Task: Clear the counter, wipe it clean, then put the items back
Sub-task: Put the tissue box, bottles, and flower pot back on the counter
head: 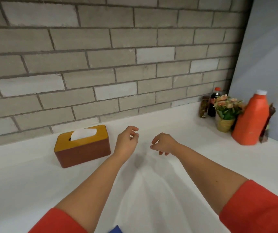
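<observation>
A brown tissue box point(82, 146) with a yellow lid and a white tissue sticking out sits on the white counter point(34, 182) at the left. My left hand point(128, 140) hovers just right of the box, fingers loosely curled, holding nothing. My right hand point(163, 144) hangs a little further right above the counter, also loosely curled and empty. At the far right corner stand an orange jug point(251, 121) with a white cap, a small flower pot point(226, 111), a dark bottle point(214, 103) with a red cap and a spice jar point(204, 106).
A grey brick wall point(101, 56) runs along the back of the counter. A pale wall panel point(269, 47) closes the right side. A dark packet point(268, 125) leans behind the orange jug. A blue thing point(116, 229) peeks in at the bottom edge.
</observation>
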`<state>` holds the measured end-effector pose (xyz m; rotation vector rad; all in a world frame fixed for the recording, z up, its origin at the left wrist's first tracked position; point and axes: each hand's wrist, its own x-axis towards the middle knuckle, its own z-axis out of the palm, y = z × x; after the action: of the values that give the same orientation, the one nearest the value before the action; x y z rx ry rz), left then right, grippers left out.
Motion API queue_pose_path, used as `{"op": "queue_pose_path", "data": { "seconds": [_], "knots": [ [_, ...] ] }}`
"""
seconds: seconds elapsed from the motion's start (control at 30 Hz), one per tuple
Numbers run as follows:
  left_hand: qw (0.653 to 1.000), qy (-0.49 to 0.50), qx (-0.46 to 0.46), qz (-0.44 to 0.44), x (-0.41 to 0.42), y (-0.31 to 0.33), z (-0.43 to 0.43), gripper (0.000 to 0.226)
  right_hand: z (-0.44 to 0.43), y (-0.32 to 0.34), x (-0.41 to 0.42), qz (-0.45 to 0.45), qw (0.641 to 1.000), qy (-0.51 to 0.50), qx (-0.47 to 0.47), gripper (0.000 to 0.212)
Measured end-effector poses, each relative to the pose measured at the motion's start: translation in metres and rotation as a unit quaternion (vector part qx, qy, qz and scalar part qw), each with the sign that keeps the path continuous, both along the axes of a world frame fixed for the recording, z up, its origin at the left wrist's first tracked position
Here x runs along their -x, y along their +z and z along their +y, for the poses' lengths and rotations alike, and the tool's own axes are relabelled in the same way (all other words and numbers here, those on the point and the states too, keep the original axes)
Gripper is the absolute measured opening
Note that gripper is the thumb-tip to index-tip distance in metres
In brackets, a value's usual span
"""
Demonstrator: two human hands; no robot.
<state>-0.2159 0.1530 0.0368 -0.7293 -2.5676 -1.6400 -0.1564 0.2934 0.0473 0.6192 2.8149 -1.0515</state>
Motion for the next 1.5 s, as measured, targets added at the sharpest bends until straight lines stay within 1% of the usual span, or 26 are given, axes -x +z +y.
{"op": "queue_pose_path", "data": {
  "seconds": [0.2,0.4,0.53,0.6,0.7,0.77,0.9,1.03,1.13,1.3,1.37,1.5],
  "knots": [
    [0.998,-0.050,0.001,-0.024,-0.052,-0.002,0.080,0.016,0.075,-0.003,-0.061,-0.003,1.000,-0.020,-0.012,0.035],
    [0.994,-0.101,-0.003,-0.038,-0.104,-0.011,0.167,0.018,0.162,-0.013,-0.121,-0.011,0.997,-0.077,-0.027,0.032],
    [0.990,-0.128,0.002,-0.055,-0.127,-0.019,0.214,0.017,0.214,-0.019,-0.148,0.002,0.989,-0.134,-0.066,0.032],
    [0.988,-0.141,0.009,-0.060,-0.132,-0.020,0.233,0.017,0.239,-0.018,-0.156,0.028,0.981,-0.176,-0.080,0.031],
    [0.987,-0.154,0.019,-0.052,-0.129,-0.019,0.259,0.017,0.269,-0.012,-0.161,0.113,0.954,-0.266,-0.083,0.033],
    [0.985,-0.162,0.029,-0.048,-0.124,-0.018,0.276,0.017,0.284,-0.006,-0.161,0.158,0.934,-0.309,-0.079,0.042],
    [0.982,-0.184,0.043,-0.027,-0.123,-0.020,0.312,0.019,0.313,0.001,-0.156,0.220,0.910,-0.343,-0.078,0.069],
    [0.977,-0.202,0.060,-0.022,-0.129,-0.026,0.342,0.028,0.339,0.007,-0.143,0.247,0.906,-0.339,-0.063,0.101],
    [0.980,-0.188,0.057,-0.022,-0.128,-0.026,0.361,0.038,0.352,0.008,-0.129,0.251,0.908,-0.329,-0.066,0.113],
    [0.983,-0.174,0.053,-0.028,-0.124,-0.024,0.386,0.044,0.371,0.004,-0.110,0.237,0.918,-0.315,-0.051,0.113],
    [0.984,-0.167,0.049,-0.030,-0.122,-0.024,0.394,0.045,0.377,0.003,-0.106,0.246,0.916,-0.313,-0.043,0.109],
    [0.987,-0.151,0.053,-0.032,-0.120,-0.030,0.404,0.047,0.382,-0.001,-0.100,0.244,0.914,-0.317,-0.067,0.097]
  ]
}}
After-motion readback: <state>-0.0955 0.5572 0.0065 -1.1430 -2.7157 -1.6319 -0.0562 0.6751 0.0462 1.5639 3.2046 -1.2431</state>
